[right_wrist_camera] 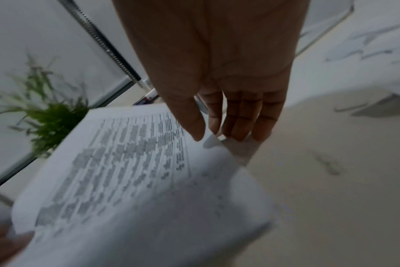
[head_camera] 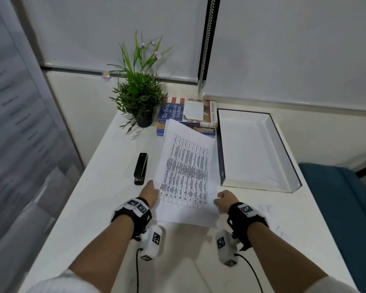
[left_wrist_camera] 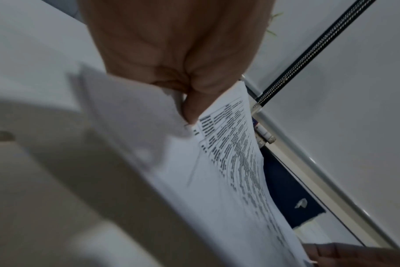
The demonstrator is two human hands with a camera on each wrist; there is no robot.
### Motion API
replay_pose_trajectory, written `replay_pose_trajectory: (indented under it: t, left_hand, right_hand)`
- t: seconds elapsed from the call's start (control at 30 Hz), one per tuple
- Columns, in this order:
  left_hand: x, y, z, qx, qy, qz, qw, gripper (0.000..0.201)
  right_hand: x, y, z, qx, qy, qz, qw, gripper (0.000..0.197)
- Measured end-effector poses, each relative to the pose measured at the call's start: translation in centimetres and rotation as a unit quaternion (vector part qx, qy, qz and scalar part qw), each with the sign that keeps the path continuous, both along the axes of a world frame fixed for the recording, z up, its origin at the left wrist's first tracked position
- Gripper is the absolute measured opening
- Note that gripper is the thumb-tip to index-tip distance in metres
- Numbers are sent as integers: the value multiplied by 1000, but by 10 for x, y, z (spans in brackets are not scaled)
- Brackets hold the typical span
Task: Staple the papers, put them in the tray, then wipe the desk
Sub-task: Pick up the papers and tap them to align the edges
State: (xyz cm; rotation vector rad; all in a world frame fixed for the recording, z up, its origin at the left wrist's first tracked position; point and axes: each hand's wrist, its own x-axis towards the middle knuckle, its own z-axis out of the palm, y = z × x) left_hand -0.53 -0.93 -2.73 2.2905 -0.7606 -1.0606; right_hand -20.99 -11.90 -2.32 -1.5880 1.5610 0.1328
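Papers (head_camera: 186,172) are pinched in your left hand (head_camera: 150,192); your right hand (head_camera: 225,200) sits at their edge, and I cannot tell if it holds them.

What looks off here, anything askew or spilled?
Only the papers: held tilted off the desk, far edges fanned unevenly near the books, so the stack isn't squared. The stapler and tray look normal; nothing spilled.

Printed papers (head_camera: 186,176) aloft beside tray (head_camera: 284,144)
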Motion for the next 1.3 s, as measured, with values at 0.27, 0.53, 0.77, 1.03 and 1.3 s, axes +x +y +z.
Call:
replay_pose_trajectory:
  t: [0.27, 0.53, 0.77, 1.03, 1.3]
  left_hand:
    - [3, 68, 19, -145, 74, 34, 986, 37]
    - [6, 88, 52, -211, 17, 52, 976, 36]
    - [-3, 85, 96, -356, 21, 73, 931, 47]
    - [-15, 84, 115, -462, -5, 95, 882, 18]
    - [-19, 96, 92, -414, 16, 126, 901, 35]
  right_hand:
    - [-4, 21, 52, -18, -247, -55, 967, 47]
    - [12, 57, 84, -185, -280, -61, 940, 17]
    - [10, 95, 88, -222, -300, -41, 927, 36]
    - [19, 118, 114, -278, -360, -90, 886, 32]
    - [28, 127, 102, -240, -331, -76, 910, 41]
